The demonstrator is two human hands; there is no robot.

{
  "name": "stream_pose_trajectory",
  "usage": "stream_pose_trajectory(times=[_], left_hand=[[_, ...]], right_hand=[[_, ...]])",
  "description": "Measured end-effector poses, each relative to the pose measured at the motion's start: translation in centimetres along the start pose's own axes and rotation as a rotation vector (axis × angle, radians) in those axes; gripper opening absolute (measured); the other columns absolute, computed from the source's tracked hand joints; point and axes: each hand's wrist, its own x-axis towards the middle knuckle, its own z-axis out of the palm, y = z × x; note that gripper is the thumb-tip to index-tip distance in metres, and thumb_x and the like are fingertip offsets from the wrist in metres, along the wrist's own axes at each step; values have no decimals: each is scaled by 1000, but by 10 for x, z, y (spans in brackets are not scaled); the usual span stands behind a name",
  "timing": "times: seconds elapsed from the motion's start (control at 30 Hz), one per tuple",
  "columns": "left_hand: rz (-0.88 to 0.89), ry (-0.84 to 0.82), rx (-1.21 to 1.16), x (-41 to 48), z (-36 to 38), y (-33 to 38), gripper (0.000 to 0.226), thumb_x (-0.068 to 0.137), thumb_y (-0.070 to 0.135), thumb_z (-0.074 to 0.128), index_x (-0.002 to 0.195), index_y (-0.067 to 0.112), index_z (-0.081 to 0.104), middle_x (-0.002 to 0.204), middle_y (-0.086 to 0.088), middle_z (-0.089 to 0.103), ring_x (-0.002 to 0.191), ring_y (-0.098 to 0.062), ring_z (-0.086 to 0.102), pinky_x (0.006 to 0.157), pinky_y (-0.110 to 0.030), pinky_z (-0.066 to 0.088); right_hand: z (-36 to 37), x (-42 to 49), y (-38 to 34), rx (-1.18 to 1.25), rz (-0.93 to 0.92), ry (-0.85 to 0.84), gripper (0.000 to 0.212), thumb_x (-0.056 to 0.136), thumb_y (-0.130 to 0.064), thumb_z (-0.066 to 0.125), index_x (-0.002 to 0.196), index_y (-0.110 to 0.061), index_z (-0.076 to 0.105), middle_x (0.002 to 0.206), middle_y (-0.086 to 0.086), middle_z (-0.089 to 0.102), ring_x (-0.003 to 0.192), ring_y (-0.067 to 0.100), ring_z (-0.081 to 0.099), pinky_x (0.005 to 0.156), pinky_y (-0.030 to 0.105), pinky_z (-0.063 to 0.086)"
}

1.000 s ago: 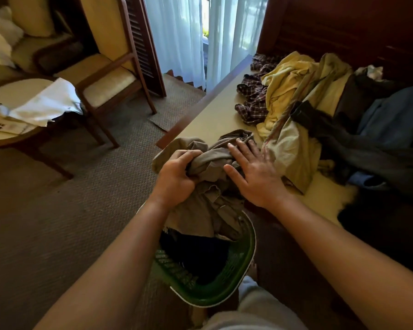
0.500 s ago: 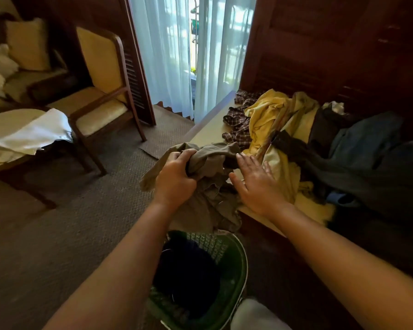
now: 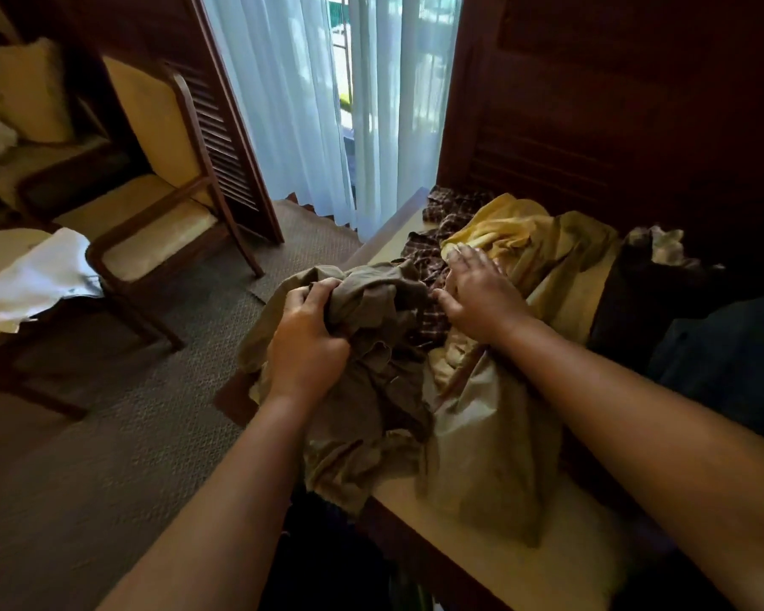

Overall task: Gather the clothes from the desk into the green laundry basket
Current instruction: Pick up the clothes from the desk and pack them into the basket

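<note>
The left hand point(image 3: 307, 346) grips a bunched olive garment point(image 3: 371, 390) at the table's point(image 3: 548, 575) near edge. Part of it hangs toward 6 o'clock, where the green laundry basket is lost in shadow. The right hand point(image 3: 481, 297), fingers straight, rests on yellow cloth point(image 3: 517, 231) at 1 o'clock. The task looks far from done: a plaid shirt point(image 3: 433, 253), a tan garment point(image 3: 495, 456) and dark clothes point(image 3: 636, 310) lie heaped from 1 to 3 o'clock.

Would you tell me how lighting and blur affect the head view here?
Head view: backlit by the bright curtain, so the dark clothes at right sink into shadow; right hand slightly motion-blurred, left hand gripping the olive garment sharper; wide-angle bending at edges.
</note>
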Motion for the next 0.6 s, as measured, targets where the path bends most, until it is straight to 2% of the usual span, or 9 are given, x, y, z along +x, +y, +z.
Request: stream_pose_trajectory(times=[0.2,0.33,0.43,0.5,0.6], left_hand=[[44,-9,-15,52,44,23,70,76,4,70,137,36,56,138,-1,51,119,-25,57,97,-46,53],[20,-39,11,76,70,30,72,77,6,72,139,38,53,142,-1,50,124,-26,56,99,-47,52],[6,-75,10,86,87,29,69,82,20,78,141,40,49,143,-1,46,126,-24,53,99,-46,50],[-1,-149,-19,89,99,27,67,86,32,78,143,44,45,146,0,42,131,-25,50,104,-52,49],[-21,-230,-1,90,112,27,64,90,45,70,147,48,39,152,0,35,135,-30,47,105,-55,49]], right_hand=[[5,87,67,-206,117,-37,105,89,-74,52,163,-13,8,171,14,9,157,35,4,126,56,8],[2,118,101,-220,243,-255,123,68,-90,59,161,-41,-5,172,4,-10,154,46,-13,121,68,1],[12,117,112,-157,302,-364,123,64,-90,64,158,-51,-4,170,1,-18,150,50,-20,119,68,5],[18,111,112,-120,305,-376,115,69,-82,69,160,-46,8,172,5,-7,152,51,-10,120,63,16],[24,108,112,-141,295,-340,97,77,-71,71,157,-38,28,165,10,21,149,47,20,116,52,32]])
